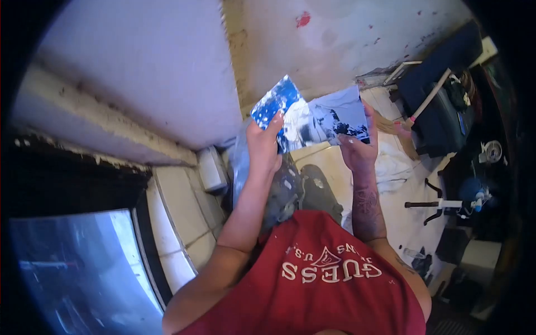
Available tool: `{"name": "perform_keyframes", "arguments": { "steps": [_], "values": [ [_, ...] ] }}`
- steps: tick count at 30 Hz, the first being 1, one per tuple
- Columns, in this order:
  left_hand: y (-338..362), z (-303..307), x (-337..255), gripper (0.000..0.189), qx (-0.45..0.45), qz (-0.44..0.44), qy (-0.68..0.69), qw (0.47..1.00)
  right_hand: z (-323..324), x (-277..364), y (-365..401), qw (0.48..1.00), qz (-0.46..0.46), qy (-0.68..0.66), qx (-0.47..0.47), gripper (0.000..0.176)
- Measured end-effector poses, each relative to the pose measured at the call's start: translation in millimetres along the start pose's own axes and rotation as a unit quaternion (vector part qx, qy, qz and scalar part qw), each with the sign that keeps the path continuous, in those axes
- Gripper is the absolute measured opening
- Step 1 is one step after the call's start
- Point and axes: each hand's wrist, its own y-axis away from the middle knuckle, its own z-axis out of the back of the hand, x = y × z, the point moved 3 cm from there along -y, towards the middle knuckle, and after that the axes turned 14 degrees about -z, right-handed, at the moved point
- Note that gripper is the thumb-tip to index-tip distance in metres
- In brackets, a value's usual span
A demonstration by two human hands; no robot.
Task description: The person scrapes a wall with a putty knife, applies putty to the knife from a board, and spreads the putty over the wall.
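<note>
I hold two printed cards up in front of me. My left hand [262, 144] grips a blue-and-white speckled card [277, 102] by its lower edge, thumb on its face. My right hand [357, 146] grips a grey card with dark shapes [340, 114] from its right side. The two cards overlap in the middle, where a white and dark printed area [304, 128] shows. Both are tilted toward me. My red shirt [318, 273] with white lettering fills the lower middle, and paint-spotted grey trousers [301, 192] show below the cards.
A pale stained wall [335, 39] with red marks rises ahead. White floor tiles [178, 206] and a small white box [212, 167] lie left. A white sheet [402, 195] covers the floor right, with a dark case [441, 111] and tools [446, 204].
</note>
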Motion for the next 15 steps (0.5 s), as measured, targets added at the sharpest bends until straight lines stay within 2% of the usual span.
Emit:
{"name": "perform_keyframes", "arguments": {
  "steps": [1,2,4,5,6,8,13,15],
  "values": [
    [1,0,2,0.016,-0.004,-0.006,-0.005,1.0,1,-3,1,1.0,0.005,0.022,0.021,0.071],
    [1,0,4,0.016,-0.011,-0.014,-0.014,1.0,0,-5,-1,0.992,0.036,0.116,0.031,0.069],
    [-2,2,8,0.014,-0.031,-0.034,-0.038,0.998,-8,-10,-4,0.949,0.106,0.29,0.065,0.067],
    [-6,7,15,0.015,-0.039,-0.023,-0.047,0.998,-16,-14,-8,0.936,0.097,0.328,0.082,0.065],
    [-8,7,16,0.014,-0.038,-0.047,-0.069,0.996,-16,-22,-11,0.927,0.096,0.35,0.095,0.065],
    [-15,18,37,0.014,-0.067,-0.031,-0.054,0.996,-8,-42,-17,0.906,0.099,0.396,0.113,0.066],
    [-13,28,63,0.01,-0.081,-0.009,-0.08,0.993,3,-56,-13,0.864,0.052,0.493,0.085,0.072],
    [-14,25,67,0.009,-0.089,-0.017,-0.075,0.993,0,-60,-8,0.831,0.086,0.544,0.078,0.072]
  ]
}}
